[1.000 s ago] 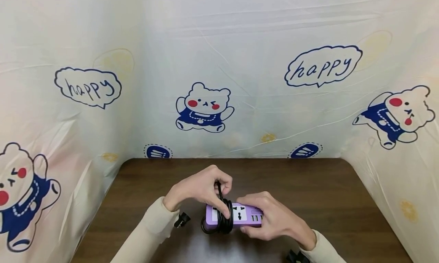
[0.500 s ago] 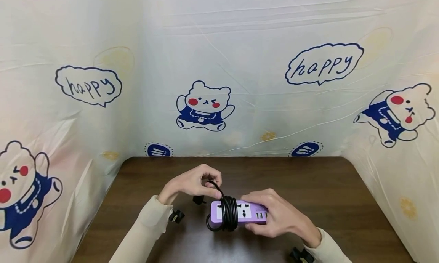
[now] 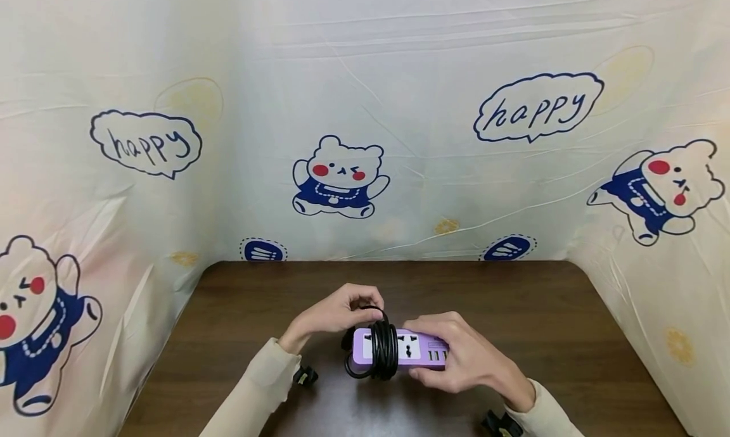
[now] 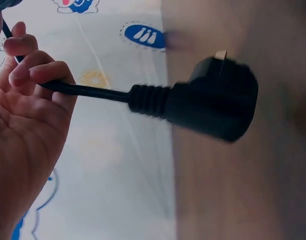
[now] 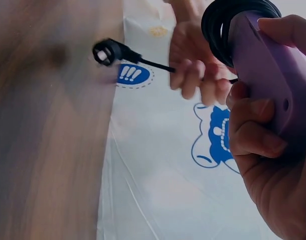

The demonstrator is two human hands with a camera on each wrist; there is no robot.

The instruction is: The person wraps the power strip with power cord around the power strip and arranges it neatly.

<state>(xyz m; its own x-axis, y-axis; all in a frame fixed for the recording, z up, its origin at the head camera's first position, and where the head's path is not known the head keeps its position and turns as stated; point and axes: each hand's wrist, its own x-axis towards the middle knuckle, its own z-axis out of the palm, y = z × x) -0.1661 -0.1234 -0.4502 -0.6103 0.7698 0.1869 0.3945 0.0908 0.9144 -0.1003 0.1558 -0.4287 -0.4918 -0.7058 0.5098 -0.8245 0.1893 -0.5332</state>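
A purple power strip [image 3: 424, 351] with white sockets and USB ports is gripped at its right end by my right hand [image 3: 462, 353]. Several turns of black cord [image 3: 384, 351] are wound around its left part. My left hand [image 3: 341, 309] curls its fingers round the cord's free end, just behind the coil. From that hand the plug [image 4: 213, 100] hangs loose, its metal prong showing in the left wrist view. The right wrist view shows the strip's purple underside [image 5: 273, 75] with my right fingers [image 5: 255, 130] curled around it.
Brown wooden table [image 3: 542, 335] lies beneath both hands. A pale printed curtain [image 3: 428, 139] encloses its back and sides. Black wrist devices sit at the left cuff [image 3: 305, 377] and the right cuff [image 3: 502, 424].
My left hand pulled the cord out to the left, then came back right toward the strip's far edge. The strip shifted slightly right, still in my right hand.
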